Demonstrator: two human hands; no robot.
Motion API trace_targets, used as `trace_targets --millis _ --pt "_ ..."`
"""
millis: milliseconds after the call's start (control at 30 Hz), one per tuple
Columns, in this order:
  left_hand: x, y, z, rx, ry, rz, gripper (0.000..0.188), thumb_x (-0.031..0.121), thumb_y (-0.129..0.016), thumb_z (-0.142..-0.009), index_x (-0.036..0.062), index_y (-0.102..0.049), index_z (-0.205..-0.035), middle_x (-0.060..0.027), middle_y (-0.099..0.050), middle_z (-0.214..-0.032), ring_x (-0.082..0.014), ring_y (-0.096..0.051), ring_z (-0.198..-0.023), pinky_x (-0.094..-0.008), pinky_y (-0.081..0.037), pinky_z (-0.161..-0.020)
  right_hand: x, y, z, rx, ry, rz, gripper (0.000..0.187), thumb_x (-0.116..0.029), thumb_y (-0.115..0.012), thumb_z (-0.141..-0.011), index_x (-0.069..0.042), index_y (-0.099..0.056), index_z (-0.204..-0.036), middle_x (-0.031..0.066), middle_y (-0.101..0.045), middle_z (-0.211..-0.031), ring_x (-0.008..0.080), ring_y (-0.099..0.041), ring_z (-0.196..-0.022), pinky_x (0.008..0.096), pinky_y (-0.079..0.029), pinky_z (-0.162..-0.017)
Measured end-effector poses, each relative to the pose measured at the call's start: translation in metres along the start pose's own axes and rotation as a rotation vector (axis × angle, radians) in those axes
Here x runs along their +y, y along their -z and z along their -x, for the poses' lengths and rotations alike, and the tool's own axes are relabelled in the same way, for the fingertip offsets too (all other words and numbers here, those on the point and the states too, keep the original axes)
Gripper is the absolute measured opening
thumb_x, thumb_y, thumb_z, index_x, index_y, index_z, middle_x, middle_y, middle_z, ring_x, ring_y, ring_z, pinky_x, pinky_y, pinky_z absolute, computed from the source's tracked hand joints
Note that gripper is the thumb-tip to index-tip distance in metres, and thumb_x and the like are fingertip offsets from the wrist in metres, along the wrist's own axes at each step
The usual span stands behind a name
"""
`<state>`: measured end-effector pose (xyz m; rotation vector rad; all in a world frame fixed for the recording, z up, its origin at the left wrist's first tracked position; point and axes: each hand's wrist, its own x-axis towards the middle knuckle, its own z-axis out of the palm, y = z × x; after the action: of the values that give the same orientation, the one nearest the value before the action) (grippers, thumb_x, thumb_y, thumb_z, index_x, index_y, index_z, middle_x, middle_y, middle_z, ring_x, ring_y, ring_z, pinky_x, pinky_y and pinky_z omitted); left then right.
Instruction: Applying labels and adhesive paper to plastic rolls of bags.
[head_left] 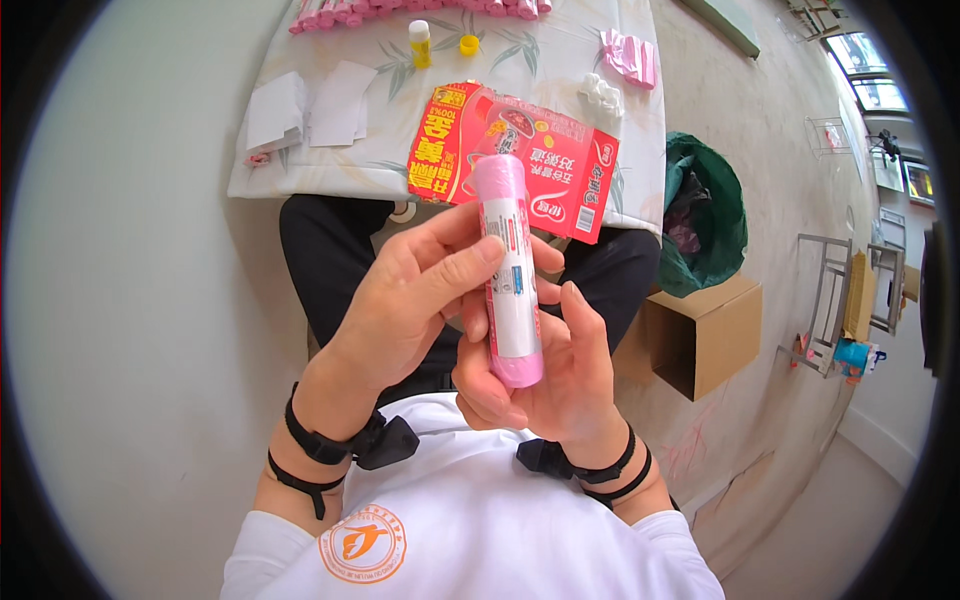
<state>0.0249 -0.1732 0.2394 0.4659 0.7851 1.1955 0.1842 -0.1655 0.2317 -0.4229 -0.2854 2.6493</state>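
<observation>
A pink roll of plastic bags (498, 180) stands nearly upright between my hands above my lap. Around its middle runs a white paper label (516, 318) with printing; pink shows at both ends. My left hand (410, 285) grips the roll from the left, its thumb pressed on the label and its fingers behind. Cupped around the lower part is my right hand (560, 385), with fingers curled under and behind the roll and the thumb raised off it at the right. Just beyond lies a flattened red cardboard sheet (560, 140) on the table's near edge.
On the cloth-covered table (390, 180) are white paper slips (342, 100), a glue stick (420, 45), its yellow cap (468, 45), several pink rolls (420, 8), pink plastic (630, 60) and crumpled white paper (602, 97). To the right stand a green bag-lined bin (725, 220) and cardboard box (730, 335).
</observation>
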Motion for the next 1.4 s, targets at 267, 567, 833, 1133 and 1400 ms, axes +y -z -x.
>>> trace_targets --millis 267,567,833,1133,1400 --pt "-0.002 0.004 -0.005 0.043 0.034 0.038 0.032 0.025 -0.052 -0.099 -0.0008 -0.056 -0.116 -0.0119 -0.065 -0.106 -0.0162 -0.066 -0.086 -0.025 -0.053 -0.07 0.005 0.008 -0.007 0.064 -0.029 0.07 0.057 -0.056 -0.025 -0.098 -0.004 -0.045 -0.111 0.0115 -0.052 -0.064 0.0152 -0.044 -0.046 0.0271 -0.037 -0.046" --pt "-0.028 0.023 -0.036 0.265 0.007 -0.137 0.05 0.046 -0.051 -0.097 -0.0003 -0.05 -0.115 -0.0016 -0.054 -0.067 -0.0093 -0.055 -0.054 -0.0266 -0.053 -0.063 0.029 0.042 -0.033 0.218 0.072 0.402 0.014 -0.019 -0.047 -0.1 -0.005 -0.046 -0.099 -0.0001 -0.049 -0.079 0.0044 -0.038 -0.058 0.019 -0.03 -0.049" --pt "-0.035 0.059 -0.094 0.347 0.044 -0.138 0.072 0.063 -0.03 -0.096 -0.0023 -0.057 -0.11 -0.0025 -0.056 -0.061 -0.0112 -0.057 -0.052 -0.0256 -0.051 -0.056 -0.004 0.064 -0.074 0.537 0.039 0.676 0.027 -0.029 -0.051 -0.099 -0.003 -0.058 -0.098 -0.0002 -0.057 -0.078 0.0058 -0.048 -0.062 0.0212 -0.039 -0.055" --pt "-0.029 0.107 -0.149 0.469 -0.157 -0.239 0.057 0.045 -0.04 -0.101 0.0008 -0.041 -0.137 -0.0144 -0.058 -0.127 -0.0213 -0.057 -0.116 -0.0351 -0.041 -0.101 -0.131 0.122 -0.2 0.743 0.419 1.315 0.042 -0.033 -0.056 -0.095 0.002 -0.059 -0.073 0.0055 -0.05 -0.057 0.0087 -0.045 -0.056 0.0308 -0.037 -0.051" --pt "-0.087 0.152 -0.115 0.443 0.192 -0.187 0.033 0.021 -0.05 -0.1 -0.0027 -0.053 -0.124 -0.0146 -0.067 -0.105 -0.0198 -0.066 -0.095 -0.0297 -0.05 -0.087 -0.244 0.168 -0.38 0.764 0.693 1.732 0.057 -0.047 -0.056 -0.091 0.003 -0.061 -0.064 0.0149 -0.055 -0.053 0.0247 -0.047 -0.048 0.0414 -0.038 -0.053"
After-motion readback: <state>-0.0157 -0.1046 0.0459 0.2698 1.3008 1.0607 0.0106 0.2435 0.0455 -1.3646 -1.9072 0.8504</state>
